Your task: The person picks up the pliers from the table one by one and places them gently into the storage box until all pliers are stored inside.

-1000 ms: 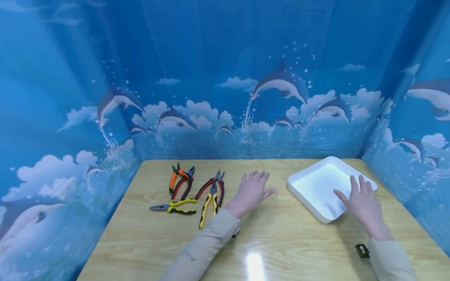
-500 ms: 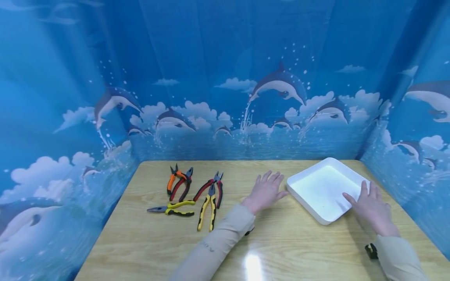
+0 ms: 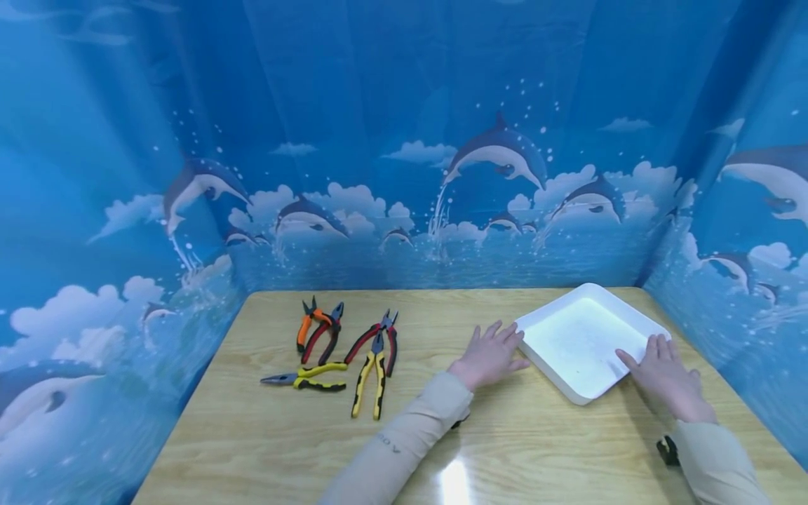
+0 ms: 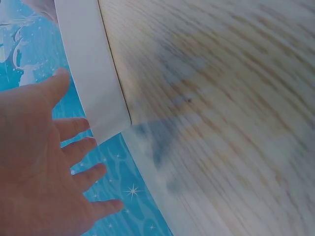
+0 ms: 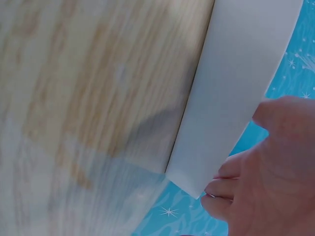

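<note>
A shallow white square tray (image 3: 555,366) sits on the right part of the table, one corner toward me. At its left corner is my left hand (image 3: 487,358), fingers spread and straight, fingertips right at the outer wall. The left wrist view shows that hand's fingers (image 4: 89,177) reaching past the end of the tray wall (image 4: 88,64). My right hand (image 3: 670,382) is at the tray's right corner, its thumb overlapping the near right rim. From the right wrist, the thumb meets the rim and the fingers (image 5: 221,187) extend by the corner. The tray holds nothing.
On the left lie several pliers: an orange-handled pair (image 3: 305,330), a red-and-black pair (image 3: 330,344), a yellow-and-black long-nose pair (image 3: 303,379), another red-and-black pair (image 3: 393,351) and an upright-lying yellow pair (image 3: 380,386) overlapping it. A blue dolphin-print curtain (image 3: 404,140) encloses the wooden table (image 3: 265,449).
My left hand has moved right, from beside the pliers to the tray's left corner. My right hand has shifted right to the tray's right corner. The pliers and tray have stayed put.
</note>
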Tool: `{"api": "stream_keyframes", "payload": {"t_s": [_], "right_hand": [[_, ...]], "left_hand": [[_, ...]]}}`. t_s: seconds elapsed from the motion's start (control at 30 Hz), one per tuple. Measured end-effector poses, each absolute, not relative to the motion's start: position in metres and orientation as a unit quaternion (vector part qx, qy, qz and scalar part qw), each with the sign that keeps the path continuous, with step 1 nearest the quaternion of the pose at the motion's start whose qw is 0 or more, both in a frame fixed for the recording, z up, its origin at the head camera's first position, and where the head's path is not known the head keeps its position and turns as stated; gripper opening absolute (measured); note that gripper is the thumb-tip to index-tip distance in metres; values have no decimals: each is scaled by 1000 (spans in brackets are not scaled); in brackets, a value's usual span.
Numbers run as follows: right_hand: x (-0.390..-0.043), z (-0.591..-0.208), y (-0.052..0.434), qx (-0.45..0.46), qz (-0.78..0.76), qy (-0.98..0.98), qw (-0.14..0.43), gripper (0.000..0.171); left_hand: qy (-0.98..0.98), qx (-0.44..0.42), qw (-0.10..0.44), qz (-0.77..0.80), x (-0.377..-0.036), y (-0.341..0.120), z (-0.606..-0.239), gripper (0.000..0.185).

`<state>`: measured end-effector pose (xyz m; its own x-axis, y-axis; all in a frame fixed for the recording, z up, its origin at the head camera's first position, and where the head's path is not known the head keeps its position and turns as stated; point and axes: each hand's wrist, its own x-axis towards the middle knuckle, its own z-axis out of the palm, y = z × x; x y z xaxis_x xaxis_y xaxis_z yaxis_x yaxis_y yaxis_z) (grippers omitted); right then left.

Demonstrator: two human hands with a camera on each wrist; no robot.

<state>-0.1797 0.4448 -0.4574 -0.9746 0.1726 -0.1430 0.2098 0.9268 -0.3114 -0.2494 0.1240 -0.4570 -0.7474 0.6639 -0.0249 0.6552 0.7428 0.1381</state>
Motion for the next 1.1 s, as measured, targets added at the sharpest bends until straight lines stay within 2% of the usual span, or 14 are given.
{"api": "stream_keyframes", "payload": {"t_s": [0.33, 1.1], "right_hand": [[-181, -462, 442, 108, -165, 980, 34, 105], [-192, -462, 443, 102, -194, 973, 69, 97]], "left_hand": [[933, 354, 31, 55, -250, 121, -460, 64], [932, 357, 36, 51, -242, 107, -455, 62]]}}
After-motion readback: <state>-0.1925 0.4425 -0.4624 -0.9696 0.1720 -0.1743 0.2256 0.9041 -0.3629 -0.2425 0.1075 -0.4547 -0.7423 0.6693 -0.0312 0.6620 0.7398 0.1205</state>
